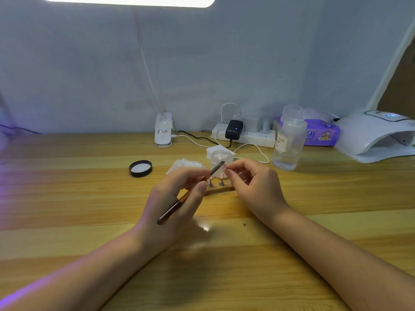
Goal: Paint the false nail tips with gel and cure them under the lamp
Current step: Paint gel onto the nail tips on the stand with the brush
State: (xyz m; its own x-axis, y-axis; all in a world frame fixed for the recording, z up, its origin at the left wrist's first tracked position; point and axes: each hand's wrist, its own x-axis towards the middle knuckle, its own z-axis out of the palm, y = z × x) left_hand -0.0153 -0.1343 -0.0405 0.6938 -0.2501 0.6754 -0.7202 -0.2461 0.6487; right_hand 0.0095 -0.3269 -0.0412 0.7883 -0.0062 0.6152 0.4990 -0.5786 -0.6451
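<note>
My left hand [179,198] grips a brown gel brush [190,191], its bristle end angled up to the right. My right hand [253,185] pinches a small clear false nail tip [225,169] right at the brush's bristles. Below and between the hands a wooden stand [221,189] carries small metal pegs with tips on them, partly hidden by my fingers. Behind it sits an open clear gel jar [221,159]; its black lid [140,168] lies to the left. The white curing lamp [377,135] stands at the far right.
A clear pump bottle [288,142] stands right of the jar. White wipes [186,164] lie behind my left hand. A power strip [244,134] with plugs and cables, a purple tissue pack [318,133] and a desk-lamp clamp [163,131] line the back wall.
</note>
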